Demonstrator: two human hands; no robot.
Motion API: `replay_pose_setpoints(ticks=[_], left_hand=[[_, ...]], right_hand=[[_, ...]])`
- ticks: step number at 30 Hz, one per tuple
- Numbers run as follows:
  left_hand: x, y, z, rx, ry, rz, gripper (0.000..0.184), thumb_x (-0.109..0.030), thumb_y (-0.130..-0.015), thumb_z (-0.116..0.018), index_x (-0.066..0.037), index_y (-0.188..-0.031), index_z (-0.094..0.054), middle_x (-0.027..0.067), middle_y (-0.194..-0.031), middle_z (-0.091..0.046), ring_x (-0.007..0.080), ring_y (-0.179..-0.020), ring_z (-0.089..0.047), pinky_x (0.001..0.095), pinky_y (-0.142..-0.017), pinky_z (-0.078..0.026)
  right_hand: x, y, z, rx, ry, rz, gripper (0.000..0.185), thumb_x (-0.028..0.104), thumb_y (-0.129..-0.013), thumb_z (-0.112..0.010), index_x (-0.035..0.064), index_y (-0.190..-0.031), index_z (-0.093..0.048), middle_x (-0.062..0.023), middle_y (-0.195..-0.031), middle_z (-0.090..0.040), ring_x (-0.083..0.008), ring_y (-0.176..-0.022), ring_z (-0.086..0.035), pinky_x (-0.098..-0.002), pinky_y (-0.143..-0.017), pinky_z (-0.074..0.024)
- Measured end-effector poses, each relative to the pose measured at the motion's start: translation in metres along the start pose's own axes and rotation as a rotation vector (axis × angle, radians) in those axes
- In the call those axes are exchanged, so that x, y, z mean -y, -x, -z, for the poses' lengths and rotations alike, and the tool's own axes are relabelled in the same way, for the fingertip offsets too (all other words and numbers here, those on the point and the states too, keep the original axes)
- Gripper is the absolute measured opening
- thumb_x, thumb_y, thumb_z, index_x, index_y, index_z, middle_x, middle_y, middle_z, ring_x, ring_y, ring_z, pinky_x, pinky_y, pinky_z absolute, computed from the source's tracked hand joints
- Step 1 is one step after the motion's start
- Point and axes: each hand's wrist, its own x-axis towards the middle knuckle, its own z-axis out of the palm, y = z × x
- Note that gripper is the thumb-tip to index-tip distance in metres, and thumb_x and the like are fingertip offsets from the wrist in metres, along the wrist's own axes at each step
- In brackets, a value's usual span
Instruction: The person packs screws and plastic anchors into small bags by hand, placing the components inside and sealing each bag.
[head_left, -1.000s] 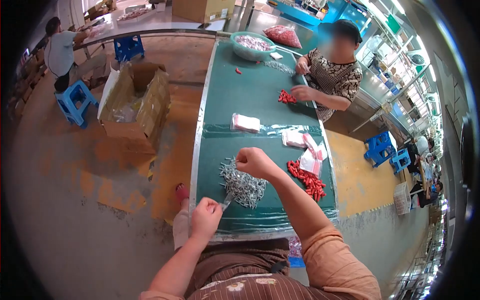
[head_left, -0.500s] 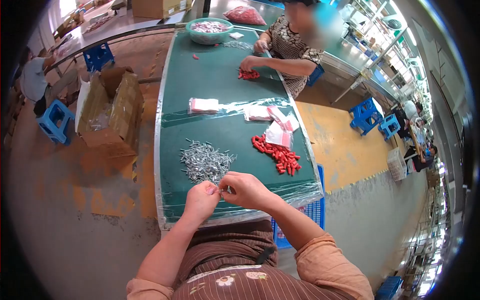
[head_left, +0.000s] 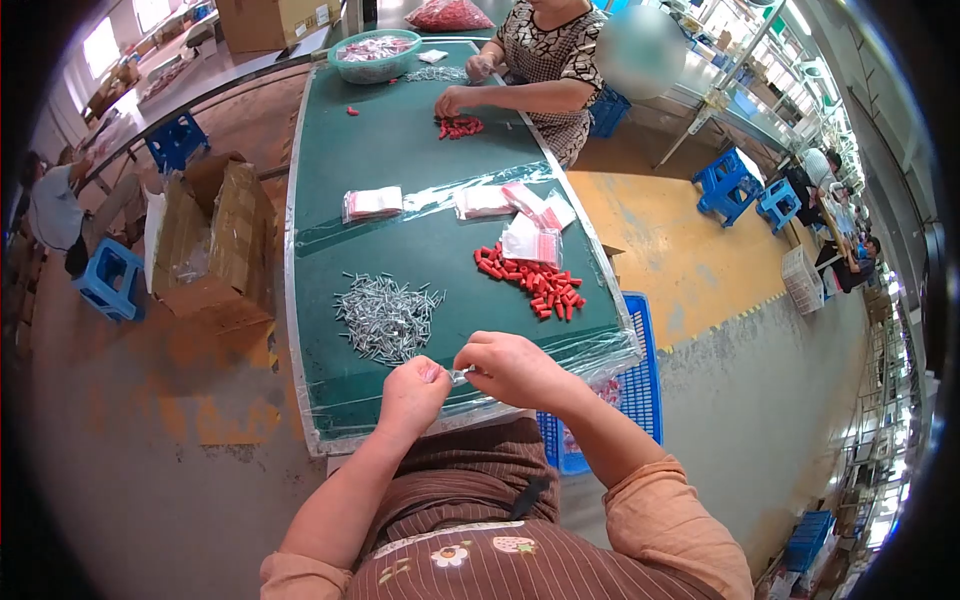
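Both hands are close together over the near edge of the green-topped table. My left hand is closed, thumb and fingers pinched. My right hand is pinched just beside it. Between the fingertips shows something small, shiny and pale, too small to name. Just beyond my left hand lies a heap of small silver metal pins. Past my right hand, red plugs are spread in a loose pile. Small clear zip bags with red edges touch the far side of that pile.
More bag stacks lie across the table's middle. At the far end a co-worker handles red pieces, near a green basin. A blue crate stands below the right edge. An open cardboard box is on the floor at left.
My hands have drawn slightly apart, and the shiny piece between them shows more. The whole view has shifted, so the table appears further left and higher.
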Motion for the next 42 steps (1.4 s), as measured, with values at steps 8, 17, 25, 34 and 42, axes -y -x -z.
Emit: replay_pose_setpoints(ticks=[8,17,25,34,42], left_hand=[[0.002,0.001,-0.001,-0.045,0.027,-0.049,0.01,-0.012,-0.08,-0.066,-0.002,-0.081,-0.067,0.0071,-0.069,-0.065,0.0131,-0.063,-0.057,0.0322,-0.061,-0.047],[-0.003,0.012,-0.003,-0.253,-0.299,-0.446,0.009,-0.01,-0.081,-0.064,-0.002,-0.079,-0.065,0.0166,-0.071,-0.064,0.0294,-0.064,-0.062,0.0388,-0.063,-0.05],[0.007,-0.009,0.026,-0.083,-0.077,0.002,0.015,-0.016,-0.08,-0.064,-0.002,-0.077,-0.068,0.0129,-0.068,-0.066,0.0218,-0.061,-0.062,0.0356,-0.062,-0.048],[0.006,-0.016,0.038,0.107,0.209,0.286,0.012,-0.015,-0.079,-0.064,-0.004,-0.076,-0.067,0.0021,-0.067,-0.065,0.0102,-0.054,-0.049,0.0292,-0.049,-0.037],[0.002,-0.005,0.028,-0.131,-0.169,-0.044,0.016,-0.017,-0.081,-0.065,-0.001,-0.08,-0.067,0.0137,-0.073,-0.068,0.0243,-0.06,-0.061,0.0363,-0.059,-0.048]], right_hand=[[0.0,0.013,-0.021,-0.22,0.2,0.187,0.013,0.006,-0.075,-0.066,0.0077,-0.088,-0.066,-0.0078,-0.104,-0.061,-0.0274,-0.097,-0.059,-0.0374,-0.085,-0.0498],[0.002,0.021,-0.034,-0.29,0.216,0.256,0.013,0.005,-0.073,-0.067,0.0061,-0.084,-0.061,-0.008,-0.099,-0.062,-0.0273,-0.092,-0.061,-0.0364,-0.081,-0.0513],[-0.082,0.018,-0.009,-0.426,0.398,-0.402,0.034,0.016,-0.082,-0.071,0.0098,-0.114,-0.061,-0.0141,-0.106,-0.061,-0.0335,-0.095,-0.063,-0.0416,-0.081,-0.0519],[-0.128,0.008,-0.019,-0.443,0.548,-0.342,0.007,0.01,-0.084,-0.061,0.0029,-0.082,-0.059,-0.0154,-0.086,-0.059,-0.0329,-0.084,-0.064,-0.0431,-0.073,-0.0541],[-0.116,0.017,-0.011,-0.324,0.384,-0.332,0.009,0.007,-0.083,-0.06,0.004,-0.091,-0.063,-0.0179,-0.092,-0.061,-0.0367,-0.086,-0.064,-0.0464,-0.076,-0.0527]])
